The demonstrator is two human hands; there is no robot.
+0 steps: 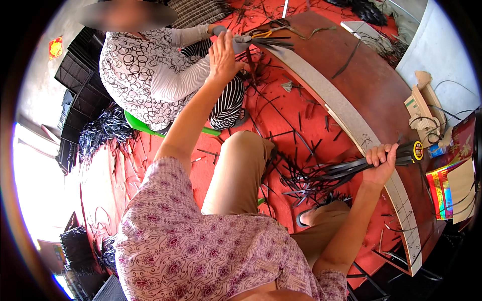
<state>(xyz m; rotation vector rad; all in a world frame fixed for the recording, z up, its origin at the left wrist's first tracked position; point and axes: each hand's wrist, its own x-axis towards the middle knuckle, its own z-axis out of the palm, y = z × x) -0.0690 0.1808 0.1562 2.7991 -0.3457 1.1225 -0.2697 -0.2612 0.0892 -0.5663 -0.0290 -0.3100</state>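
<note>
My left hand (224, 59) is raised at the end of my outstretched arm, fingers stretched out and nothing in it. In the picture it overlaps the gloved hands of a person seated across from me; whether they touch, I cannot tell. My right hand (380, 163) is closed round a bundle of black strips (341, 171) at the table's edge. The strips' loose ends fan out leftward over the floor. Just beyond that hand, a black and yellow tape measure (416, 151) lies on the brown table (369, 95).
The other person's grey glove (241, 44) is by yellow-handled scissors (261, 33) and short black strips (277, 43). Scraps litter the red floor (306, 120). A torn cardboard piece (424, 108) stands on the table's right. Black woven panels (80, 70) stack at left.
</note>
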